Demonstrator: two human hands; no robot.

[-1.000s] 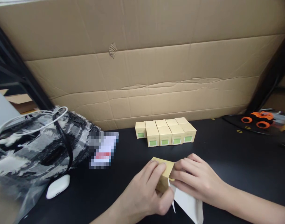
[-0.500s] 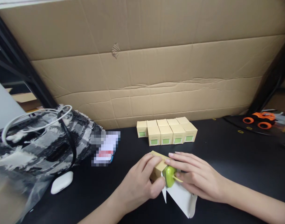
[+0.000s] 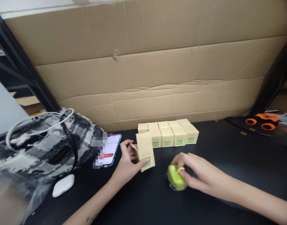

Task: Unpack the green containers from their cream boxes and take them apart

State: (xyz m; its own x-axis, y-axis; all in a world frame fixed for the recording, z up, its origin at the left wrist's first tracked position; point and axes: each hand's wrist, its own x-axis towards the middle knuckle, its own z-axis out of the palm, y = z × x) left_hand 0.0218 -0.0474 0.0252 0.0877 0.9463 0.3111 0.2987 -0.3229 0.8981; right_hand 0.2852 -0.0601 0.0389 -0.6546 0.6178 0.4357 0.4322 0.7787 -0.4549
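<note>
My left hand [image 3: 131,162] grips a small pale-yellow cardboard box [image 3: 145,148] with a green label. It is held tilted, thumb on the label side, and a flap stands out at its left. To the right, my right hand [image 3: 192,175] has its fingers closed on a small green-lidded container [image 3: 177,176] with a clear lower part and a yellow loop on top. The two things are apart. Behind them stands a block of several matching boxes [image 3: 166,134], and the held box covers part of its left end.
A phone [image 3: 109,151] lies left of my left hand, with a white earbud case [image 3: 63,185] nearer me. Black-and-grey fabric [image 3: 87,134] with a white cable [image 3: 40,114] is at the left. An orange toy car [image 3: 263,121] sits far right. A cardboard sheet [image 3: 157,68] backs the black table.
The green-lidded container has come out of the box and moved apart from it in my right hand. My left hand has carried the box up and left, beside the other boxes.
</note>
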